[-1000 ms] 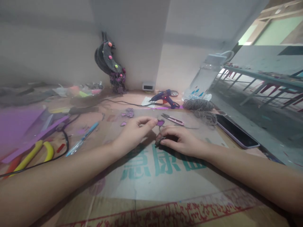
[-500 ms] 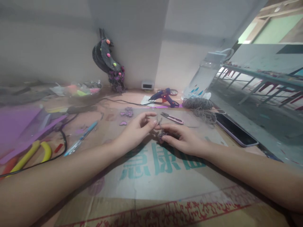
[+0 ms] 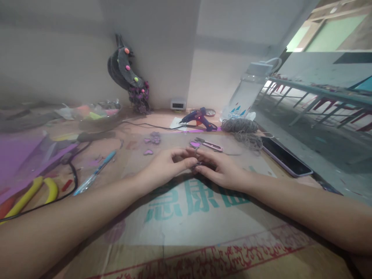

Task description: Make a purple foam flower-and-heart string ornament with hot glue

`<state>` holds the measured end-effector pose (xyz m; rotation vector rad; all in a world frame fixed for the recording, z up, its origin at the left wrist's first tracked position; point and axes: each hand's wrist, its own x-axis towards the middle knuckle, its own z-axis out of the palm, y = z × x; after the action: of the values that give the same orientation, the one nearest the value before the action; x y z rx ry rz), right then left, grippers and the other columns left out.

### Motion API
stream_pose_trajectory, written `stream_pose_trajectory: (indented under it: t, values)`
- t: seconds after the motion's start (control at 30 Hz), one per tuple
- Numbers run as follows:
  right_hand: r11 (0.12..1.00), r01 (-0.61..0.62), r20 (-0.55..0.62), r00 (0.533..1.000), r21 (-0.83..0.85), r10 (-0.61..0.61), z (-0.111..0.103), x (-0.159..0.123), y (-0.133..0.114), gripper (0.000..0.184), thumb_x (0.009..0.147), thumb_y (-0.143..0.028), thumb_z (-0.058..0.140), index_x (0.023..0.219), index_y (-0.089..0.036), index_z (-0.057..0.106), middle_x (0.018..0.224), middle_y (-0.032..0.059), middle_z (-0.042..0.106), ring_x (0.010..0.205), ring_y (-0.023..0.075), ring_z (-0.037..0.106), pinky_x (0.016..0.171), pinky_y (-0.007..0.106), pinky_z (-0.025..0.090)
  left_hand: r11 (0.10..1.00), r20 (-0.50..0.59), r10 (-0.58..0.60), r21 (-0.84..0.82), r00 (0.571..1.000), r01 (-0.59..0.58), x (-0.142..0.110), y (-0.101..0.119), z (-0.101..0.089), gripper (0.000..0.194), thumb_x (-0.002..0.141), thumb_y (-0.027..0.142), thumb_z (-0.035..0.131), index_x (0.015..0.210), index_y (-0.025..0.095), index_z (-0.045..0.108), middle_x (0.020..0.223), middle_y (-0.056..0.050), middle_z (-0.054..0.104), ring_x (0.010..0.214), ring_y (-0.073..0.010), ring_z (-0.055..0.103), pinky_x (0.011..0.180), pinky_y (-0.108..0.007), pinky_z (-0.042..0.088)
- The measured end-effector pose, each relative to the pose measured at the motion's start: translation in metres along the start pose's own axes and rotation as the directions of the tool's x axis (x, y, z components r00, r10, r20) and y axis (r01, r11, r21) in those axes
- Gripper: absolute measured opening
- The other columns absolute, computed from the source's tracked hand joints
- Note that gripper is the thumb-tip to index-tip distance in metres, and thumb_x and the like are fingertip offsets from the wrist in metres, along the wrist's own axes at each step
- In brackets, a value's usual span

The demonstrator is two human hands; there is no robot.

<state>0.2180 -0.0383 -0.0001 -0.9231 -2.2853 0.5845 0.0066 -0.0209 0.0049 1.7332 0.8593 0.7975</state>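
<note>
My left hand [image 3: 171, 164] and my right hand [image 3: 219, 168] meet fingertip to fingertip over the printed cardboard sheet [image 3: 203, 228]. Both are closed in pinches on grey yarn [image 3: 197, 150]. A small purple heart with a grey yarn edge [image 3: 195, 144] shows just above the fingertips; part of the work between the fingers is hidden. Right behind it lie thread snips [image 3: 213, 145]. Beyond my left hand are a single purple heart piece [image 3: 148, 152] and a cluster of grey-edged purple pieces [image 3: 153, 138].
A glue gun [image 3: 199, 117] with a lit red light stands at the back, near a grey yarn bundle [image 3: 240, 128] and a water bottle [image 3: 245, 91]. At right lies a phone [image 3: 286, 157]. A decorated grey crescent [image 3: 126, 69] leans on the wall. A blue pen [image 3: 95, 172] and cable are left.
My fingertips have come together. The purple heart now shows above them, where earlier a yarn strand stood and a purplish piece sat lower by my right thumb. The view has shifted slightly.
</note>
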Motion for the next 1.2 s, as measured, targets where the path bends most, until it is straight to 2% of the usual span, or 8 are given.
stream_pose_trajectory:
  t: [0.17,0.33,0.43,0.53,0.67,0.83,1.0,1.2]
  values:
    - [0.999,0.031,0.016,0.999,-0.043,-0.031,-0.004,0.004,-0.004,0.04,0.094,-0.024,0.056,0.133,-0.023,0.057,0.127,0.0105,0.068,0.109,0.0235,0.066,0.092,0.039,0.054,1.0,0.014,0.026,-0.008,1.0,-0.025,-0.001,-0.004,0.002,0.025,0.085,0.039,0.067,0.099,0.021,0.076,0.109,-0.007,0.077,0.102,-0.0237,0.069,0.092,-0.035,0.053]
    - [0.997,0.028,0.046,0.999,-0.069,-0.025,-0.002,0.003,-0.003,0.021,0.095,-0.029,0.057,0.111,-0.019,0.065,0.097,0.0064,0.072,0.084,0.0193,0.066,0.078,0.033,0.054,0.999,0.028,0.046,-0.031,0.999,-0.045,-0.002,-0.005,0.003,0.024,0.087,0.041,0.065,0.091,0.019,0.075,0.101,-0.006,0.076,0.095,-0.0214,0.069,0.087,-0.033,0.053]
    - [0.994,-0.002,-0.021,1.0,-0.105,0.0,-0.004,0.004,-0.005,0.025,0.096,-0.036,0.055,0.11,-0.018,0.066,0.099,0.0079,0.073,0.087,0.0204,0.067,0.078,0.033,0.054,1.0,0.002,0.01,-0.022,1.0,-0.01,-0.003,-0.005,0.003,0.028,0.088,0.044,0.064,0.091,0.017,0.073,0.091,-0.006,0.075,0.086,-0.0203,0.069,0.081,-0.033,0.053]
    - [0.981,-0.074,-0.098,0.993,-0.179,0.057,-0.02,0.007,-0.011,0.03,0.098,-0.035,0.05,0.114,-0.018,0.068,0.11,0.0102,0.073,0.099,0.0233,0.068,0.087,0.037,0.053,0.993,-0.023,-0.056,-0.107,0.998,0.053,-0.003,-0.002,0.004,0.026,0.087,0.041,0.067,0.093,0.016,0.072,0.086,-0.006,0.074,0.079,-0.0183,0.069,0.078,-0.033,0.054]
    - [0.922,-0.15,-0.037,0.988,-0.356,0.147,-0.055,0.014,-0.013,0.03,0.095,-0.039,0.054,0.114,-0.021,0.07,0.114,0.009,0.073,0.104,0.0264,0.067,0.089,0.041,0.052,0.962,-0.013,-0.104,-0.255,0.995,0.097,-0.001,0.0,0.006,0.026,0.085,0.032,0.069,0.103,0.014,0.071,0.086,-0.006,0.072,0.073,-0.0157,0.068,0.073,-0.033,0.057]
    - [0.836,-0.245,-0.018,0.962,-0.491,0.272,-0.068,0.018,0.021,0.031,0.094,-0.037,0.057,0.117,-0.02,0.07,0.114,0.0098,0.072,0.099,0.0278,0.067,0.084,0.042,0.053,0.974,-0.02,-0.056,-0.222,0.998,0.05,0.0,-0.006,0.005,0.033,0.086,0.032,0.068,0.115,0.017,0.067,0.089,-0.004,0.071,0.074,-0.0145,0.067,0.074,-0.032,0.057]
    - [0.779,-0.09,0.007,0.993,-0.62,0.121,-0.049,0.018,0.058,0.029,0.098,-0.03,0.052,0.113,-0.016,0.072,0.111,0.0131,0.071,0.105,0.0283,0.064,0.092,0.042,0.05,0.964,-0.024,-0.07,-0.257,0.997,0.061,0.002,-0.009,0.005,0.035,0.085,0.031,0.069,0.117,0.016,0.065,0.084,-0.003,0.069,0.075,-0.0155,0.067,0.072,-0.032,0.057]
    - [0.701,-0.051,-0.041,0.999,-0.711,0.031,-0.045,0.014,0.062,0.033,0.099,-0.021,0.044,0.114,-0.013,0.072,0.11,0.0157,0.071,0.1,0.0261,0.066,0.089,0.037,0.052,0.937,0.0,-0.052,-0.347,0.999,0.049,0.004,-0.009,0.006,0.034,0.083,0.029,0.071,0.113,0.014,0.063,0.077,0.0,0.063,0.07,-0.014,0.064,0.067,-0.031,0.057]
